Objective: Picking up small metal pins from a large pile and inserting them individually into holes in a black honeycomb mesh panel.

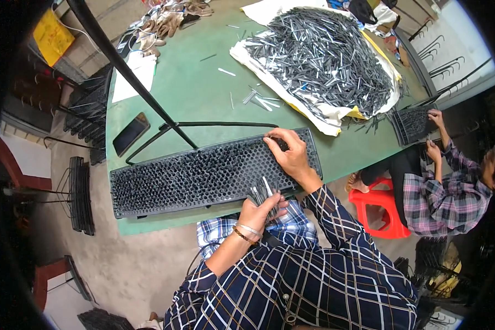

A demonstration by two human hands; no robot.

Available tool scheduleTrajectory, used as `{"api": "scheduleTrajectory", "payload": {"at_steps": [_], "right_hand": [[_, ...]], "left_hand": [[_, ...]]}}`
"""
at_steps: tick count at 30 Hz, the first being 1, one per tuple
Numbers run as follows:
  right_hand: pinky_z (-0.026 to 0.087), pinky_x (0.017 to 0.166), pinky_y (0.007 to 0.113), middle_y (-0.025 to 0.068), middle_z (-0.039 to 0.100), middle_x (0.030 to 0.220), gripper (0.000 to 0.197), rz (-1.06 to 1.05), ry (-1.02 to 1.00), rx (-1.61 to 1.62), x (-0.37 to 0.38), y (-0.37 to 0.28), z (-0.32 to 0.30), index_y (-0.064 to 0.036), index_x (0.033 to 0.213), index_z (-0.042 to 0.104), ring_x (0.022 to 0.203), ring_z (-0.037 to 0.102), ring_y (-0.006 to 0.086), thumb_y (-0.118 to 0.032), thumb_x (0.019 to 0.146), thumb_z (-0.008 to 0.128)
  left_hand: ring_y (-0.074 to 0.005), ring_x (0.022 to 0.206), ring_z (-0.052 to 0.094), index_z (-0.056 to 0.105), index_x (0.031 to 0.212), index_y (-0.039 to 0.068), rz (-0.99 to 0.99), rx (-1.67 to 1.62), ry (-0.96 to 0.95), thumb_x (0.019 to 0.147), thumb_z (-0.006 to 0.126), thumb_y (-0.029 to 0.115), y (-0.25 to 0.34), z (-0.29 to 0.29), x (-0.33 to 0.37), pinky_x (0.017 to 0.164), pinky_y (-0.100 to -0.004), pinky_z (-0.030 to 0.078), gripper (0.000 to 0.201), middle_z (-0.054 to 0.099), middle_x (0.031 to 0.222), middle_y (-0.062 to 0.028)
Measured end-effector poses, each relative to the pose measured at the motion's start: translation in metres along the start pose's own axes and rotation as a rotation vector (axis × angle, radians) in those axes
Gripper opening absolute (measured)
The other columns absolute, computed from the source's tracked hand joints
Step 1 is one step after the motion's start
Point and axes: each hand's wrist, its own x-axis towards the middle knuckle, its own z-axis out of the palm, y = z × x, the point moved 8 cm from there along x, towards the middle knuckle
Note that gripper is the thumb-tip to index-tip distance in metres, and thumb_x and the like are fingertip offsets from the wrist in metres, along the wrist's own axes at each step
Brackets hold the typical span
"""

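Note:
A long black rack (225, 175) full of round holes lies along the near edge of the green table. Dark slim pieces stand upright in its left and middle parts, while bare holes show toward the right. My left hand (260, 212) is closed round a bunch of thin metal strips (263, 191), held just in front of the rack. Over the rack's far right corner, my right hand (291, 157) bends down with thumb and fingers close together. Whatever its fingertips may hold is too small to make out.
A big heap of thin metal strips (324, 60) fills a white sack at the back. A phone (131, 133) lies left, near a black metal rod (127, 66). Rightward, a co-worker in a checked shirt (445, 192) handles another rack (413, 124) beside a red stool (380, 208).

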Motion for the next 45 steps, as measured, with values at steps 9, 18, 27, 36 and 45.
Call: {"api": "scheduleTrajectory", "payload": {"at_steps": [9,18,27,36,45], "right_hand": [[0.047,0.073,0.033,0.009,0.066,0.088,0.019,-0.164,-0.034,-0.106,0.0,-0.013,0.003,-0.0038,0.092,0.065,0.081,0.062,0.0251,-0.005,0.074,0.069],[0.044,0.069,0.035,0.0093,0.064,0.084,0.011,-0.164,-0.024,-0.171,-0.001,-0.009,0.002,-0.0017,0.087,0.063,0.077,0.06,0.026,-0.007,0.077,0.064],[0.044,0.069,0.034,0.0081,0.064,0.083,0.012,-0.137,-0.073,-0.219,0.001,-0.006,0.002,-0.0032,0.086,0.065,0.076,0.059,0.0248,-0.012,0.077,0.067],[0.046,0.064,0.024,0.0075,0.066,0.088,0.024,0.464,-0.353,0.247,-0.019,0.004,-0.016,-0.0019,0.101,0.066,0.075,0.06,0.0114,-0.016,0.082,0.066],[0.046,0.061,0.022,0.0042,0.066,0.08,0.019,0.625,-0.335,0.641,-0.039,0.006,-0.022,0.0023,0.094,0.067,0.068,0.057,0.0071,-0.013,0.082,0.066]], "left_hand": [[-0.0206,0.083,0.064,0.058,0.096,0.001,-0.014,0.018,-0.009,0.085,0.062,0.011,-0.005,0.001,-0.002,0.069,-0.0318,0.057,0.015,0.062,0.09,-0.0078],[-0.0195,0.084,0.064,0.058,0.097,0.001,-0.029,0.038,-0.011,0.086,0.061,0.016,-0.005,0.003,-0.002,0.069,-0.0306,0.057,0.018,0.062,0.09,-0.0075],[-0.0203,0.082,0.064,0.057,0.1,0.0,-0.036,0.05,-0.018,0.087,0.06,0.013,-0.002,0.008,-0.002,0.067,-0.0309,0.057,0.019,0.062,0.09,-0.0091],[-0.0196,0.08,0.065,0.058,0.101,0.0,0.013,0.057,0.0,0.087,0.06,0.013,0.004,0.004,0.004,0.065,-0.0295,0.057,0.019,0.063,0.091,-0.0102],[-0.0223,0.085,0.065,0.056,0.104,-0.001,0.058,0.075,0.02,0.087,0.058,0.009,0.011,0.013,0.009,0.067,-0.0306,0.058,0.02,0.064,0.093,-0.0119]]}}
